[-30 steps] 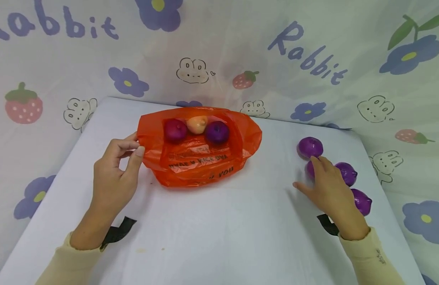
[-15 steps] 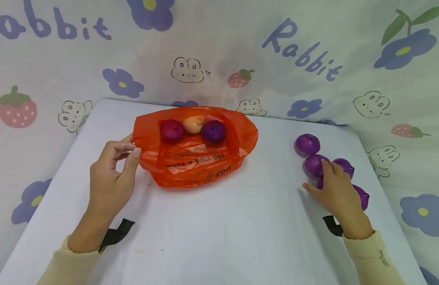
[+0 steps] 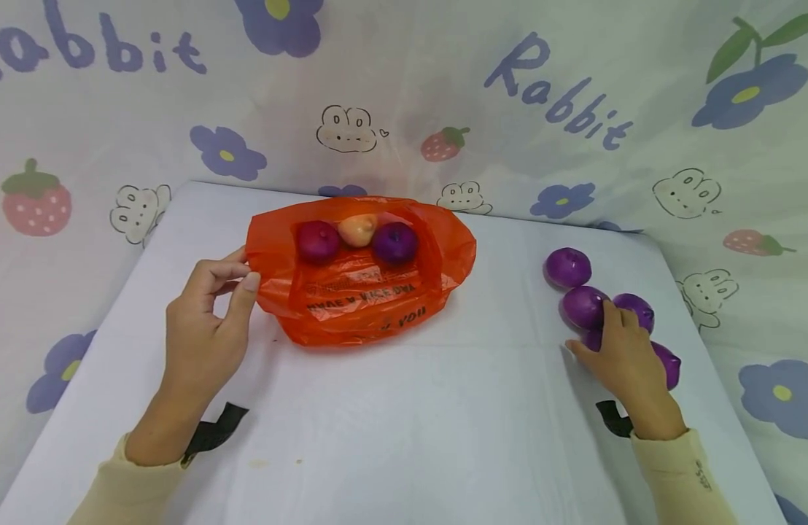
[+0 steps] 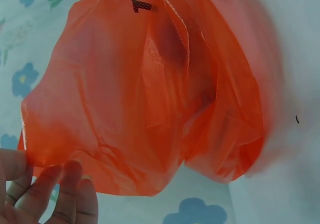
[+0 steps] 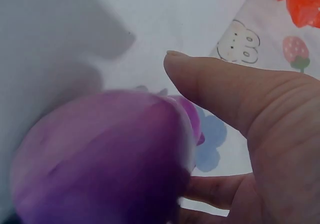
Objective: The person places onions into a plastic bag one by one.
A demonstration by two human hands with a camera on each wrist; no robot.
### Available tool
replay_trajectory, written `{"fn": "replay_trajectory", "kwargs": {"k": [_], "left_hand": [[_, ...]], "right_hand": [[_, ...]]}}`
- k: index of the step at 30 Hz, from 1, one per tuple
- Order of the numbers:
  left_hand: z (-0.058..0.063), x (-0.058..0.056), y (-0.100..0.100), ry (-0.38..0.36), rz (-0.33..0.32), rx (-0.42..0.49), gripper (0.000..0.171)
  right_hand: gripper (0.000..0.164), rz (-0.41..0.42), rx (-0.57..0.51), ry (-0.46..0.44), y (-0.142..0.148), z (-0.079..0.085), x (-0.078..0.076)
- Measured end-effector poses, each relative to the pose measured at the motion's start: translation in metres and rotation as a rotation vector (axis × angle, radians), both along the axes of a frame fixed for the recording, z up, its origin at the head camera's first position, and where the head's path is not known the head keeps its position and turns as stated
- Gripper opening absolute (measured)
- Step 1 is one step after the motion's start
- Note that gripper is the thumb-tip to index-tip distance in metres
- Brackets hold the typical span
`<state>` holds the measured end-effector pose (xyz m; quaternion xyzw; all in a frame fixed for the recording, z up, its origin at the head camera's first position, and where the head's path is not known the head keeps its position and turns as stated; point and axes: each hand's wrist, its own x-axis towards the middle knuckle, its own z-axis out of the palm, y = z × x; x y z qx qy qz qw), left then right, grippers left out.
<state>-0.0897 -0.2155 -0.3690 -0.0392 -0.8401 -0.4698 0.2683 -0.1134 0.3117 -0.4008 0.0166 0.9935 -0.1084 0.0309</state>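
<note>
My left hand (image 3: 210, 321) pinches the left edge of a red-orange plastic bag (image 3: 351, 321) between thumb and fingers, as the left wrist view also shows. The bag's mouth gapes toward me, with a magenta onion (image 3: 319, 241), a pale yellow onion (image 3: 358, 230) and a dark purple onion (image 3: 395, 243) inside. On the right, my right hand (image 3: 630, 368) hovers low over a group of purple onions. One onion (image 3: 592, 340) lies partly hidden under it. In the right wrist view the thumb stands apart from the large purple onion (image 5: 105, 159), while the fingers reach along its far side.
Around the right hand lie other purple onions: one at the back (image 3: 568, 267), one in front of it (image 3: 584, 308), one behind the fingers (image 3: 635, 311) and one by the wrist (image 3: 668, 364). A printed cloth (image 3: 404, 95) rises behind the white table (image 3: 404, 423).
My right hand has shifted right and slightly toward me, uncovering the second onion and settling over the one nearer me. My left hand keeps its pinch on the bag.
</note>
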Motion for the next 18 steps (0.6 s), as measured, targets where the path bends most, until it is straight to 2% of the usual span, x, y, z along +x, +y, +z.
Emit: {"fn": "replay_trajectory", "kwargs": {"k": [7,12,18], "left_hand": [[0.000,0.000,0.000,0.010,-0.002,0.004,0.022],[0.000,0.001,0.000,0.014,0.003,-0.003,0.022],[0.000,0.001,-0.001,0.013,0.008,-0.004,0.023]], "right_hand": [[0.105,-0.004,-0.008,-0.036,0.002,0.000,0.007],[0.110,-0.013,-0.019,-0.112,0.003,0.002,0.017],[0.107,0.016,-0.034,-0.163,0.002,0.002,0.024]]}}
